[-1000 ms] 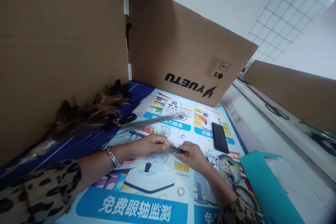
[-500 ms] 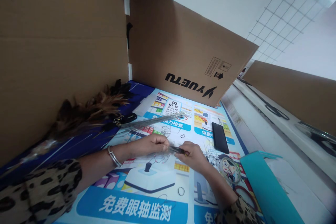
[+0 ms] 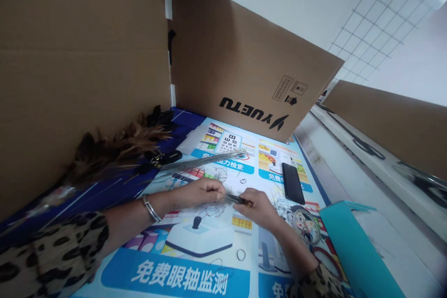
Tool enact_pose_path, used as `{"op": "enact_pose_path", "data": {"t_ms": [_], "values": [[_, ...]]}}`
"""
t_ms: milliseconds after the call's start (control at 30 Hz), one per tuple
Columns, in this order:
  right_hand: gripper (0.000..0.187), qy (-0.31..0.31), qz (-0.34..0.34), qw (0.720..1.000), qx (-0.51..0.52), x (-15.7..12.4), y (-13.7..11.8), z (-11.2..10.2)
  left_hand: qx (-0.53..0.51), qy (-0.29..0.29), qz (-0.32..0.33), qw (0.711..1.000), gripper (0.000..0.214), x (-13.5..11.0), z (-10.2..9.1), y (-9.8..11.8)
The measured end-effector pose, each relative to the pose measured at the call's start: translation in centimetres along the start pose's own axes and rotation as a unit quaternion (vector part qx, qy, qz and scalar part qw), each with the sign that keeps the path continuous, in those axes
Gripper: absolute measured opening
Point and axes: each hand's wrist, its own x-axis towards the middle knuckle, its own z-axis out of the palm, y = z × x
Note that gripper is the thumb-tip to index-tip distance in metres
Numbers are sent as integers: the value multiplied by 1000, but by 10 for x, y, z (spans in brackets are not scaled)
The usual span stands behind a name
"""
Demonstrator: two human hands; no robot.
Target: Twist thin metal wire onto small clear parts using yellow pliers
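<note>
Near the middle of the printed sheet, my left hand point(image 3: 206, 192) is closed in a pinch on a thin wire, most of which is hidden by the fingers. Facing it, my right hand point(image 3: 258, 207) is wrapped round small pliers point(image 3: 233, 199). Their dark metal jaws point left and reach the left fingertips; whether they grip the wire is too small to tell. Fine looped wire lies on the sheet below and behind my hands. A bundle of straight metal wires point(image 3: 206, 160) rests just beyond my left hand.
Brown feathers point(image 3: 118, 142) line the left cardboard wall. A black phone point(image 3: 293, 183) lies to the right, with a round cartoon-printed item point(image 3: 306, 226) nearer me. A teal box point(image 3: 359, 247) stands at the lower right. Another cardboard panel point(image 3: 251, 60) rises behind.
My hands stay almost in place. The pliers and my right hand shift only very slightly; nothing else visibly moves.
</note>
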Motion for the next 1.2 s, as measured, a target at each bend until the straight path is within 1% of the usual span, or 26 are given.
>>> {"op": "enact_pose_path", "data": {"t_ms": [133, 333, 567, 700, 833, 1000, 1200], "values": [[18, 9, 3, 999, -34, 0, -1, 2, 11, 5, 0, 1000, 21, 0, -1, -1], [20, 27, 11, 998, -54, 0, -5, 2, -5, 1, 4, 1000, 23, 1, -1, -4], [16, 23, -12, 998, -59, 0, -4, 4, -23, -16, -17, 999, 28, 0, 0, -4], [17, 33, -36, 996, -75, 2, -2, 5, -45, -28, -26, 998, 29, -1, 0, 1], [12, 50, -56, 993, -93, 2, 1, 6, -47, -30, -26, 998, 28, -2, 1, 1], [10, 65, -60, 990, -113, 1, 1, 7, -40, -24, -30, 998, 29, -1, 1, 1], [10, 55, -55, 988, -137, 0, 0, 8, -22, -23, -19, 999, 28, -1, 0, 2]]}}
